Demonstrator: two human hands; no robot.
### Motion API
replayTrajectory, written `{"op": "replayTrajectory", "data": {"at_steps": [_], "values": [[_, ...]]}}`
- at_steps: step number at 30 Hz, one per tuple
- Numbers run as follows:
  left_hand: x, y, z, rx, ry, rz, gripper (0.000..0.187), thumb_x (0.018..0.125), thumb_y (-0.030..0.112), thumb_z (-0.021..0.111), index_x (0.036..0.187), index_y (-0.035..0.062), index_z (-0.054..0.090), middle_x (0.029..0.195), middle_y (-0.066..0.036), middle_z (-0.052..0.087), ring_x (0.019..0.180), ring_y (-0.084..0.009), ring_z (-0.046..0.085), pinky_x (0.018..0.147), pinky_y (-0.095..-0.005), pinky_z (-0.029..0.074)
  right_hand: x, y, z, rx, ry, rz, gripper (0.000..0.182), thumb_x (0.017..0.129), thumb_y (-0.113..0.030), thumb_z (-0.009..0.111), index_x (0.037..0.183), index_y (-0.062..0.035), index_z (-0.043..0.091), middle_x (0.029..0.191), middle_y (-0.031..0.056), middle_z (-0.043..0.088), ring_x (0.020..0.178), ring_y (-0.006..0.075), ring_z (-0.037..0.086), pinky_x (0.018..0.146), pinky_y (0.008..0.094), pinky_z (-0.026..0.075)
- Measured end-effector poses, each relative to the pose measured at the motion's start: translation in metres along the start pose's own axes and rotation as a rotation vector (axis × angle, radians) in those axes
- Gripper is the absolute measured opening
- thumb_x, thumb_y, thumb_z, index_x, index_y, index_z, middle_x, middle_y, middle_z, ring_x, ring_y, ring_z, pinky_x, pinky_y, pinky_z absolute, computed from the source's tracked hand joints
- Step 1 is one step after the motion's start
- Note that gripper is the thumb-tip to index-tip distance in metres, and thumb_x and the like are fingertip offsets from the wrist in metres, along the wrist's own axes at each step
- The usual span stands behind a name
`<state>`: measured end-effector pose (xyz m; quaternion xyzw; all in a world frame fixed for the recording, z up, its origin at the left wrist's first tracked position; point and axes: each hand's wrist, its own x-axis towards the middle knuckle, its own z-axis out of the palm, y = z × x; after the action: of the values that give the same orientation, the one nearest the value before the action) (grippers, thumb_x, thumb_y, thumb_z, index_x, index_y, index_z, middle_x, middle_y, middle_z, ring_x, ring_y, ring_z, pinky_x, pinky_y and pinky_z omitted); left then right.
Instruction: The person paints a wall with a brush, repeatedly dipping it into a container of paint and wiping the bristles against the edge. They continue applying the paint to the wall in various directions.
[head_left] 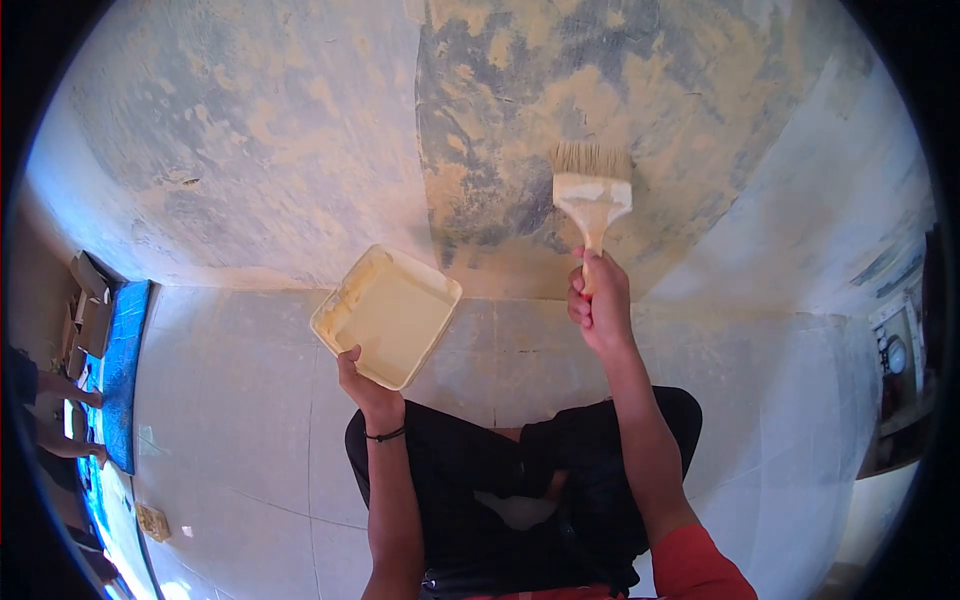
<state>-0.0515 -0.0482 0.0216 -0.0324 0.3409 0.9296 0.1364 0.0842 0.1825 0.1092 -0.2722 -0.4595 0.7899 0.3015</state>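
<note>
My right hand (603,296) is wrapped round the wooden handle of a wide paintbrush (592,195), its bristles pointing up and overlapping the patchy wall (500,120). In my left hand (370,388) is a square, shallow paint tray (452,300), gripped at its near edge with the thumb over the rim. Cream-coloured paint fills the bottom of the tray, with smears along its left inner side. Grey and tan patches cover the wall, and a vertical seam runs down it left of the brush.
Pale tiles make up the floor (250,420) around my crossed legs. At the left, another person's hands (95,425) are by a blue sheet (125,370), near cardboard (92,305). A small tan block (152,522) lies on the floor there. A framed object (897,345) stands far right.
</note>
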Motion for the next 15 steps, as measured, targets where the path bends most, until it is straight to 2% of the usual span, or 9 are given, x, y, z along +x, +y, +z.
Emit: {"op": "replayTrajectory", "data": {"at_steps": [9, 15], "values": [[0.001, -0.007, 0.000, 0.013, 0.022, -0.008, 0.044, 0.081, 0.018, 0.042, 0.121, 0.0005, 0.042, 0.113, -0.009, 0.052, 0.104, -0.0222, 0.052, 0.088, -0.0329, 0.042, 0.004, 0.075, -0.057, -0.014, 0.026, 0.248, 0.019, 0.089, -0.024, 0.046, 0.097, -0.0074, 0.046, 0.062, -0.0006, 0.042, 0.037, 0.0051, 0.031, 0.030, 0.0200, 0.022], [0.000, -0.011, 0.003, 0.019, 0.015, -0.025, 0.045, 0.080, 0.019, 0.043, 0.121, 0.0007, 0.042, 0.113, -0.010, 0.053, 0.103, -0.0229, 0.053, 0.087, -0.0340, 0.043, 0.009, 0.127, -0.076, 0.104, 0.095, 0.429, 0.018, 0.087, -0.023, 0.048, 0.097, -0.0077, 0.046, 0.062, -0.0003, 0.041, 0.038, 0.0055, 0.031, 0.030, 0.0199, 0.022]]}}
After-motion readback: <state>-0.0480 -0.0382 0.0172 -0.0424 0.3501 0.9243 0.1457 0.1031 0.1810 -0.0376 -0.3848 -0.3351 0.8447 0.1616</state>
